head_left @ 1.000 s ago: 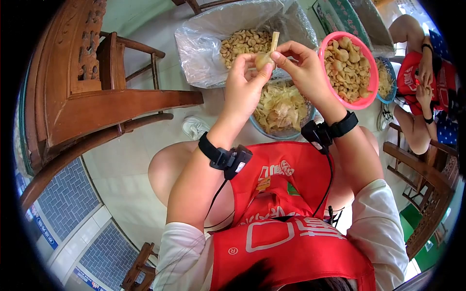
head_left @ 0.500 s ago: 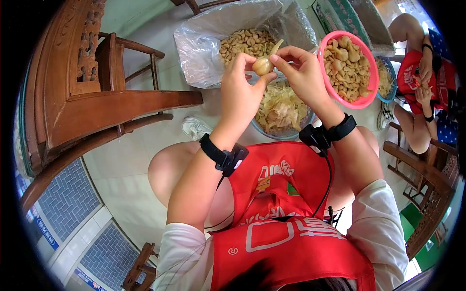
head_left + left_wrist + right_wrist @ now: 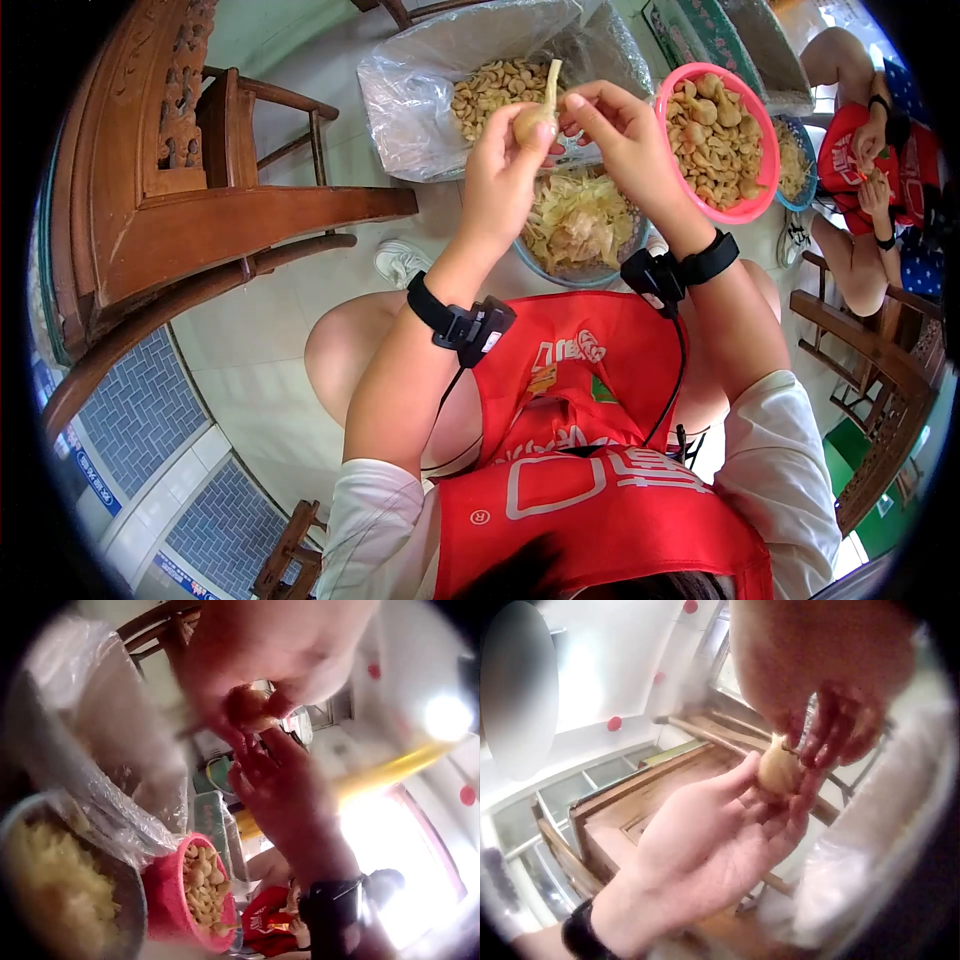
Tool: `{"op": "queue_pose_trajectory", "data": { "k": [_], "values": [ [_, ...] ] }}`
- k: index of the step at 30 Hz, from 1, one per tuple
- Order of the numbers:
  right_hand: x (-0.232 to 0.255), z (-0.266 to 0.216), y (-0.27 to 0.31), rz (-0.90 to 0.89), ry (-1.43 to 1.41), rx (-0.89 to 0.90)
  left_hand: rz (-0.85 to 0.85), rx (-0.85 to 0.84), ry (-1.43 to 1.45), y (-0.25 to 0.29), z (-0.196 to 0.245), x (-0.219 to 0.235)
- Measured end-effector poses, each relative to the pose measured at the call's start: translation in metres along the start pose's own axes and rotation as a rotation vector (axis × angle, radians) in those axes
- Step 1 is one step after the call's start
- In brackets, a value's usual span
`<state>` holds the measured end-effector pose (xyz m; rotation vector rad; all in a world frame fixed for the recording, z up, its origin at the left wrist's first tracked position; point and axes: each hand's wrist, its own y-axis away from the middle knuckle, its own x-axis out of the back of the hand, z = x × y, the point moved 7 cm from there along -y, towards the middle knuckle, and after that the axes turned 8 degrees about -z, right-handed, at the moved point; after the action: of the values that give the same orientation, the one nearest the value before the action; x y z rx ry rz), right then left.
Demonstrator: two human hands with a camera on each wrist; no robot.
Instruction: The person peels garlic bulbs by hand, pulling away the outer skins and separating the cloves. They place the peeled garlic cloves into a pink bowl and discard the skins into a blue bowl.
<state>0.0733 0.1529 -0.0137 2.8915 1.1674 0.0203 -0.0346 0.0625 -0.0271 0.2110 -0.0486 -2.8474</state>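
Note:
A pale garlic bulb (image 3: 535, 124) with its stem pointing up is gripped between the thumb and fingers of my left hand (image 3: 503, 180). Beside it my right hand (image 3: 632, 140) has its thumb and index finger brought together at the bulb's right side; whether they pinch a bit of skin is too small to tell. In the right wrist view the bulb (image 3: 780, 771) rests on the left hand's fingers, with the right hand's fingers (image 3: 829, 735) against it. The left wrist view shows the bulb (image 3: 247, 707) partly hidden by the left hand.
A plastic-lined box (image 3: 410, 110) holds loose cloves beyond the hands. Below the hands sits a basin of peelings (image 3: 580, 225). At the right are a pink basin (image 3: 771, 160) of garlic and another person (image 3: 875, 160). Carved wooden furniture (image 3: 240, 225) stands left.
My left hand has tilted the bulb so its stem stands more upright. My right fingers have shifted from the bulb's top to its right side.

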Motion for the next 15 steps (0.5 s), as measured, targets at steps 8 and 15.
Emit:
{"op": "queue_pose_trajectory", "data": {
  "k": [8,15],
  "values": [
    [-0.009,-0.008,0.000,-0.150,0.039,-0.023,-0.196,0.164,0.382,0.002,-0.007,-0.003],
    [-0.004,-0.002,0.002,-0.111,0.087,0.014,-0.124,0.186,0.021,0.002,-0.005,-0.005]
  ]
}}
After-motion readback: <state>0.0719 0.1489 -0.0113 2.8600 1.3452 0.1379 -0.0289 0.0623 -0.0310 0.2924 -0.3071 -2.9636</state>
